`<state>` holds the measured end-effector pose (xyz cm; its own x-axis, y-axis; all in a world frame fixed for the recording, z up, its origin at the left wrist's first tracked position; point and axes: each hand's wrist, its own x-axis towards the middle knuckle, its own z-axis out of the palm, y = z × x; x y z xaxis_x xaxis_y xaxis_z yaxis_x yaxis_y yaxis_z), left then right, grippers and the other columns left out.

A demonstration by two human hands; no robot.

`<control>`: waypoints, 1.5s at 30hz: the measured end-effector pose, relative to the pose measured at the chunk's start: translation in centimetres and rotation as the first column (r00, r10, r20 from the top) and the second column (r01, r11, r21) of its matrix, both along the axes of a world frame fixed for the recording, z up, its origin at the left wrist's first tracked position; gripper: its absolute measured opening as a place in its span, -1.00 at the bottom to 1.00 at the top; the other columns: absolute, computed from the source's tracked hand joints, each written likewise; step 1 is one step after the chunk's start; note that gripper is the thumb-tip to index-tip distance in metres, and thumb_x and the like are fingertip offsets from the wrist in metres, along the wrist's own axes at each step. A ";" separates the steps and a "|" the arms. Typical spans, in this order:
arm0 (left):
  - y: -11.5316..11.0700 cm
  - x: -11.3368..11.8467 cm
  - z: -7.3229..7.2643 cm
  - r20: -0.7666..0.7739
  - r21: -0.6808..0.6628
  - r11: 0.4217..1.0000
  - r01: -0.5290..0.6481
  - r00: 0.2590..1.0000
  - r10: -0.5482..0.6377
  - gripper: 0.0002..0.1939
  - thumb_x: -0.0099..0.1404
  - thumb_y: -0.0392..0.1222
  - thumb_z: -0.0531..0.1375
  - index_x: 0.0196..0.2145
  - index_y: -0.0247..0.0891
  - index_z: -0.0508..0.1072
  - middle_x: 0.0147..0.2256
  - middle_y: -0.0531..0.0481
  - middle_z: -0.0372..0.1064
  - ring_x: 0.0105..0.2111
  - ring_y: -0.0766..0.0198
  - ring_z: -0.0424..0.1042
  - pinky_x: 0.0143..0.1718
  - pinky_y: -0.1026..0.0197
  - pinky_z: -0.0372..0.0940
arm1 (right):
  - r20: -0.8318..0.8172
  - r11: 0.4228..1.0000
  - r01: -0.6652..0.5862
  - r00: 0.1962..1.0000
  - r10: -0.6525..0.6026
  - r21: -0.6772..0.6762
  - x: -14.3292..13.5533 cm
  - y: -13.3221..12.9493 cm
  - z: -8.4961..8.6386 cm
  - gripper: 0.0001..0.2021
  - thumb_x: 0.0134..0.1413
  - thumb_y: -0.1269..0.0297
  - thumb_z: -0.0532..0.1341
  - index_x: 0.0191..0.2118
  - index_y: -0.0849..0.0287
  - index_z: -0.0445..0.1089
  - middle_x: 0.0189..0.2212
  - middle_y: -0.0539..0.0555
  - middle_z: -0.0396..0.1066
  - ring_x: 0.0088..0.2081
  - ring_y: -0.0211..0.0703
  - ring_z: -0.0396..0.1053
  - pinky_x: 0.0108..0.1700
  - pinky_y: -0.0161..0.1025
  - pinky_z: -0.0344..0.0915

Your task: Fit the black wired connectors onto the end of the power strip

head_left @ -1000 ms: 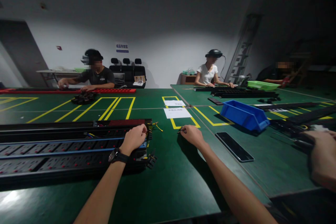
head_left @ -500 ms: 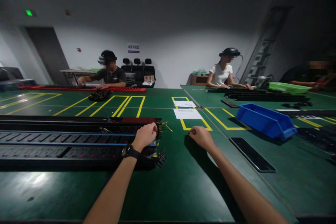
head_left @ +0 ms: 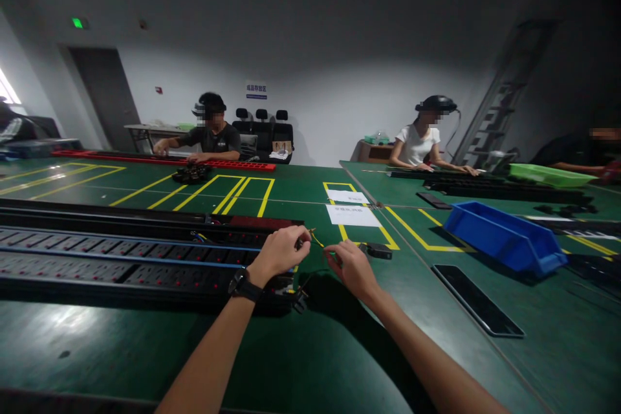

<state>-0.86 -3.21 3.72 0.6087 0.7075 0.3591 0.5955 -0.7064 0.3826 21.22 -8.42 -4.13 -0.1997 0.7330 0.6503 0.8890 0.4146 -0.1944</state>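
My left hand (head_left: 284,249), with a black watch at its wrist, is above the right end of a long black power strip (head_left: 121,252) with rows of sockets and red dots. Its fingers are closed around a small dark part I cannot make out. Thin yellow wires (head_left: 317,238) stick out just beyond its fingertips. My right hand (head_left: 353,266) hovers over the green table close to the left one, fingers bent and slightly apart, with nothing visible in them. Beside it on the table lies a small black block (head_left: 378,251). A dark connector (head_left: 299,299) shows at the strip's lower end.
To the right are a blue bin (head_left: 504,239) and a phone (head_left: 478,299). White paper sheets (head_left: 353,215) lie ahead within yellow tape. Two co-workers sit across the table, one at a red rail (head_left: 242,165), the other near black strips (head_left: 490,184); another person is far right.
My right hand has moved left toward my left hand, its fingers loosening. The black block now shows on the table where that hand was. The view has shifted slightly.
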 end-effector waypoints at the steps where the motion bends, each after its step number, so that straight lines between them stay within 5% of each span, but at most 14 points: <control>1: -0.2 0.2 0.0 0.008 -0.012 0.998 0.054 0.999 -0.053 -0.82 0.35 -0.14 0.13 -0.20 -0.16 0.51 -0.21 -0.02 0.55 -0.26 0.22 0.49 -0.24 0.23 0.31 | 0.027 0.999 -0.025 0.999 0.025 0.027 -0.6 -0.2 0.0 -0.80 0.33 0.36 0.10 -0.19 0.17 0.49 -0.42 0.08 0.40 -0.33 -0.10 0.29 -0.25 -0.21 0.19; 5: -0.6 0.8 -0.6 0.040 -0.055 0.981 0.187 0.982 -0.185 -0.82 0.34 -0.08 0.19 -0.23 -0.19 0.53 -0.22 -0.04 0.55 -0.26 0.21 0.49 -0.24 0.22 0.33 | 0.089 0.992 -0.067 0.994 0.058 0.102 -1.7 -0.7 0.1 -0.74 0.36 0.32 0.09 -0.33 0.16 0.46 -0.47 0.07 0.36 -0.38 -0.11 0.25 -0.28 -0.20 0.16; 17: 0.3 0.6 -1.8 0.092 -0.151 0.970 0.192 0.979 -0.180 -0.82 0.31 -0.08 0.22 -0.30 -0.22 0.55 -0.34 -0.03 0.56 -0.35 0.24 0.50 -0.32 0.26 0.27 | 0.031 0.992 -0.082 0.996 0.080 0.095 -1.5 -0.8 0.2 -0.75 0.39 0.26 0.10 -0.20 0.17 0.52 -0.47 0.08 0.39 -0.39 -0.13 0.32 -0.30 -0.23 0.20; 27: 2.4 -0.9 -1.7 0.079 -0.101 0.994 -0.038 0.996 0.046 -0.92 0.21 -0.20 0.17 -0.40 -0.21 0.45 -0.44 0.04 0.47 -0.42 0.29 0.40 -0.37 0.27 0.20 | -0.015 0.997 0.073 0.997 -0.073 -0.026 0.1 -0.3 -0.1 -0.72 0.39 0.18 0.08 -0.20 0.16 0.51 -0.48 0.04 0.44 -0.42 -0.18 0.39 -0.30 -0.28 0.19; 37: 1.9 -1.3 -1.5 -0.238 -0.062 0.981 -0.184 0.957 0.164 -0.87 0.25 -0.11 0.14 -0.32 -0.14 0.47 -0.35 -0.02 0.53 -0.34 0.16 0.49 -0.35 0.23 0.19 | -0.002 0.992 0.096 0.995 -0.097 -0.080 0.2 -0.1 -0.4 -0.75 0.35 0.21 0.11 -0.28 0.14 0.49 -0.53 0.01 0.44 -0.46 -0.20 0.40 -0.35 -0.31 0.10; 41: 1.7 -1.2 -1.3 -0.211 -0.082 0.988 -0.133 0.971 0.113 -0.81 0.25 -0.16 0.12 -0.22 -0.11 0.50 -0.30 0.00 0.54 -0.31 0.17 0.49 -0.33 0.24 0.19 | 0.000 0.991 0.086 0.996 -0.086 -0.103 0.2 -0.1 -0.5 -0.77 0.34 0.22 0.12 -0.27 0.13 0.49 -0.51 0.02 0.48 -0.46 -0.20 0.41 -0.36 -0.31 0.09; 45: 2.1 -1.2 -1.3 -0.119 -0.134 0.991 0.003 0.993 -0.019 -0.79 0.28 -0.18 0.10 -0.32 -0.19 0.54 -0.29 -0.05 0.54 -0.30 0.21 0.47 -0.29 0.25 0.20 | 0.000 0.988 0.085 0.996 -0.086 -0.131 0.2 -0.1 -0.5 -0.77 0.34 0.21 0.12 -0.26 0.13 0.50 -0.50 0.02 0.49 -0.45 -0.20 0.41 -0.35 -0.32 0.10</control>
<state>-2.11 -1.13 2.39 0.6498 0.7369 0.1865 0.6348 -0.6610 0.4000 21.41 -8.51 -4.59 -0.1296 0.8260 0.5486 0.9189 0.3080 -0.2467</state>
